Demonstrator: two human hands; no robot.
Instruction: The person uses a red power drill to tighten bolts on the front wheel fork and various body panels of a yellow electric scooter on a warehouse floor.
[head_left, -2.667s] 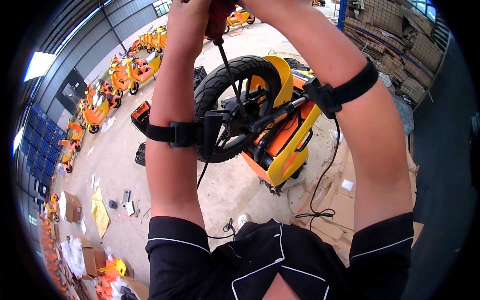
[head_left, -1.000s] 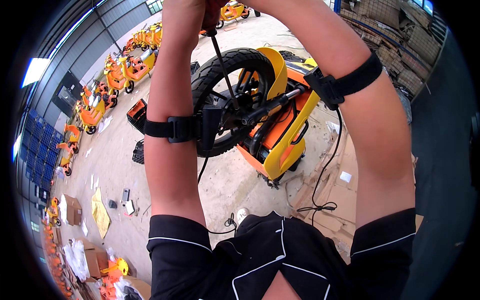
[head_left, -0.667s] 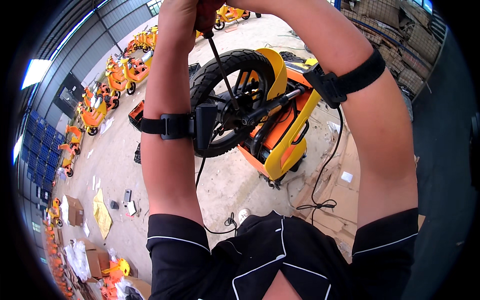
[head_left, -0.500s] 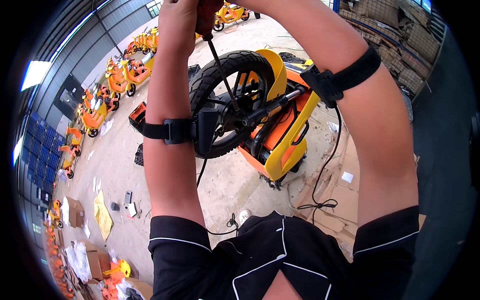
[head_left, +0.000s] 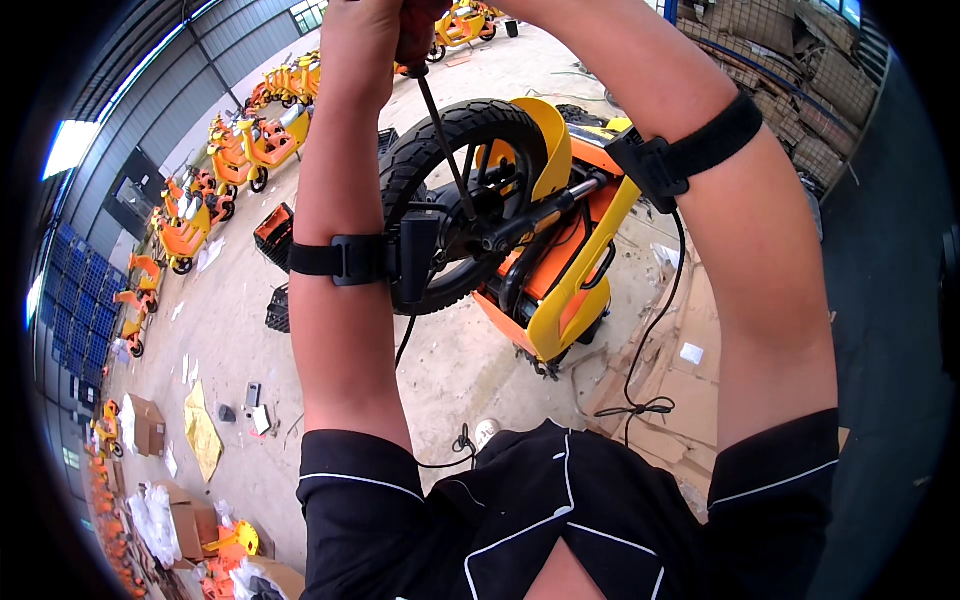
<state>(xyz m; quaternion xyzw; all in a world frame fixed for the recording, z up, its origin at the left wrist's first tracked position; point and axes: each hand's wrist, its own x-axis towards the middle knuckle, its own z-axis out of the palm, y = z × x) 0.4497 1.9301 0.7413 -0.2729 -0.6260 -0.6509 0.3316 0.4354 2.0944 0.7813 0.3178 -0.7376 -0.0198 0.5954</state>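
Left forearm (head_left: 347, 345) slightly rightward, cardboard box (head_left: 194, 528) with white plastic (head_left: 152, 520)

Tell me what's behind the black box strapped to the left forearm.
Part of the tire shows above and below the black box. Whatever lies directly behind the box is covered, so I can't confirm it.

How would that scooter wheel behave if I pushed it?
The wheel would probably spin rather than roll away, since a fork leg runs to its hub. The treaded tyre should grip rather than slip. It's likely fairly heavy, judging by that thick tyre.
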